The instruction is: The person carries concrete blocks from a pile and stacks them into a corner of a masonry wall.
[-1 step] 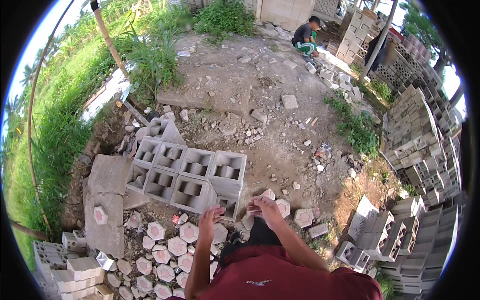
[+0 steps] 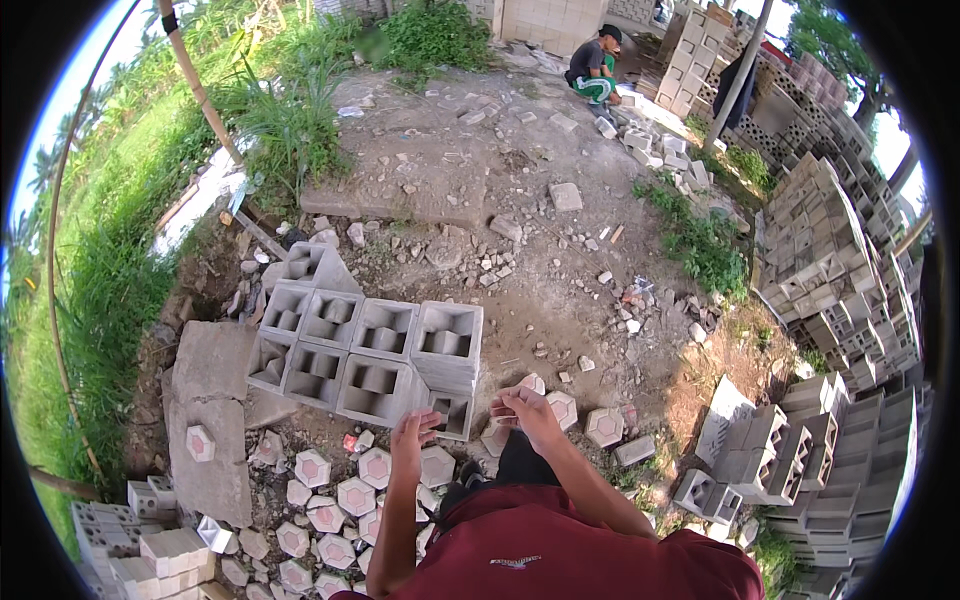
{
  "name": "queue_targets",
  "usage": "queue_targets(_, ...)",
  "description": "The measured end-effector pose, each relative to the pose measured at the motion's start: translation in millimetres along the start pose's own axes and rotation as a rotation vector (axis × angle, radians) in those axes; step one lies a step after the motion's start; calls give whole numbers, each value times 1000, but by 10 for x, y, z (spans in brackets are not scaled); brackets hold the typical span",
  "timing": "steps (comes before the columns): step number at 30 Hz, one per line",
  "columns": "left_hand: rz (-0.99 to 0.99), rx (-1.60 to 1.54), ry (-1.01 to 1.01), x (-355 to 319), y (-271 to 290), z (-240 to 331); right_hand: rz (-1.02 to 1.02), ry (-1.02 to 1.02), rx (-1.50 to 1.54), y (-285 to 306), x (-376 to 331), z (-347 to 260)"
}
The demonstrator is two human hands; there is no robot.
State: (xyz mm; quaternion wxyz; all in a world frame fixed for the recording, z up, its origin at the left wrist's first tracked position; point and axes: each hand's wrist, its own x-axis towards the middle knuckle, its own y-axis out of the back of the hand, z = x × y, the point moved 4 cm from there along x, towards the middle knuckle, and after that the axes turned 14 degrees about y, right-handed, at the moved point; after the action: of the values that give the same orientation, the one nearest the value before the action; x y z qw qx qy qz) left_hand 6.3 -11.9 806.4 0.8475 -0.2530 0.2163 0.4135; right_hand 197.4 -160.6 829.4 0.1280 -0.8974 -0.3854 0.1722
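Note:
Grey hollow concrete blocks stand packed together in front of me, their cavities facing up. My left hand hovers beside the nearest block, a lower one at the near right corner of the group; its fingers are stretched out and nothing is in them. To the right of that block is my right hand, loosely curved with the fingers apart and holding nothing. Whether the left fingertips touch the block, I cannot tell. Hexagonal pavers with reddish centres lie around my feet.
A concrete slab lies left of the blocks, bearing one paver. Block stacks line the right side, with more blocks at the near right. Rubble covers the ground ahead. A person crouches far off.
The view has shifted slightly, so the far ground and the crouching person appear a little higher and further left. Both hands keep nearly the same pose beside the nearest block.

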Motion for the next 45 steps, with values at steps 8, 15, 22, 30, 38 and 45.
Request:
queue_targets(8,-357,224,23,244,-1300,396,234,304,-96,581,-336,-468)
queue_targets(15,-554,338,240,326,-2197,-12,492,357,-136,1388,-731,-476)
queue_targets(22,-651,431,363,441,-3328,-230,688,360,-202,2208,-1060,-723)
queue_targets(30,-829,554,339,405,-4476,-388,754,395,-295,3069,-1301,-1067)
queue_targets(38,-887,568,507,331,-5000,-1021,987,435,-109,3346,-1691,-1397)
queue_targets(45,-1103,826,629,57,-5753,-1496,1224,453,43,3779,-2027,-1088)
